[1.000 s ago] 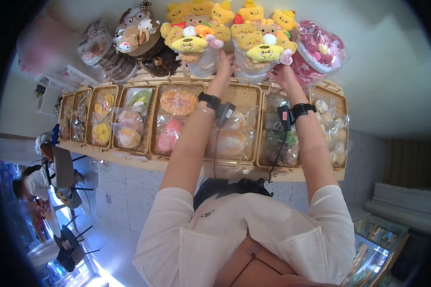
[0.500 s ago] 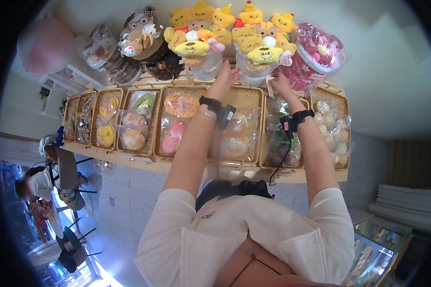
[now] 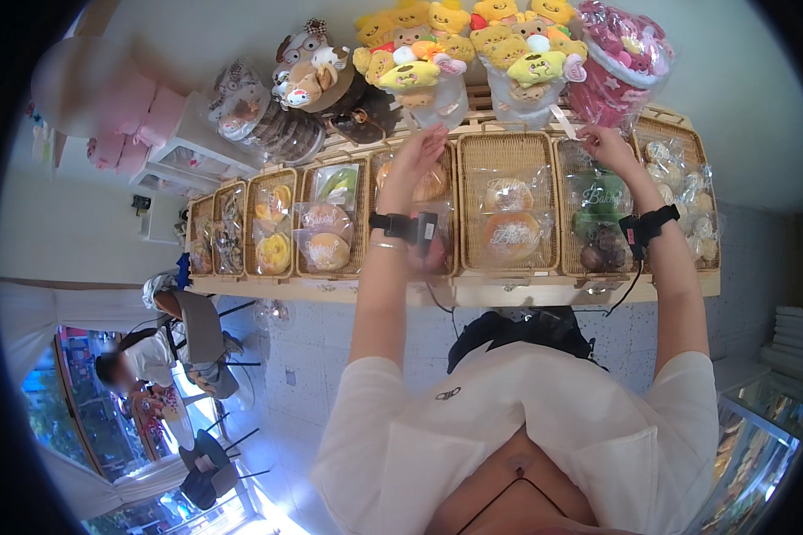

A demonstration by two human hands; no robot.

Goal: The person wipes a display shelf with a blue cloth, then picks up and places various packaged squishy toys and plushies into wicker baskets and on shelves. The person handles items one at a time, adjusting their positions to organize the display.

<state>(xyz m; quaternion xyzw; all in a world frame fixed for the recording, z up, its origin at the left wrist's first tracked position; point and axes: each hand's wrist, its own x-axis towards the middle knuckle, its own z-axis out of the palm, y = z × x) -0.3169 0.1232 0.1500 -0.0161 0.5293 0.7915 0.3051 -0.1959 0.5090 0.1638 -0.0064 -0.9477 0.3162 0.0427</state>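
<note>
My left hand [image 3: 419,153] is open, its fingers stretched out just in front of a clear-wrapped bouquet of yellow plush toys [image 3: 415,71]. It holds nothing and hovers over the back of a wicker tray with wrapped bread [image 3: 430,183]. Farther right, my right hand [image 3: 608,147] has its fingertips closed on the lower end of a white paper-like strip [image 3: 562,120]. That strip hangs beside a second yellow plush bouquet [image 3: 526,71]. Below the right hand lies a wicker tray of bagged green and dark baked goods [image 3: 596,201]. Both wrists carry black straps with small devices.
A pink plush bouquet [image 3: 623,67] stands at the back right, brown plush arrangements [image 3: 310,76] at the back left. Wicker trays with wrapped buns [image 3: 512,234] line the counter. Pink boxes [image 3: 143,125] are far left. Another person [image 3: 147,361] sits near chairs, lower left.
The whole view has shifted, so the counter sits farther right. My left hand moved from the gap between the yellow bouquets to the front of the left one. My right hand drew slightly rightward.
</note>
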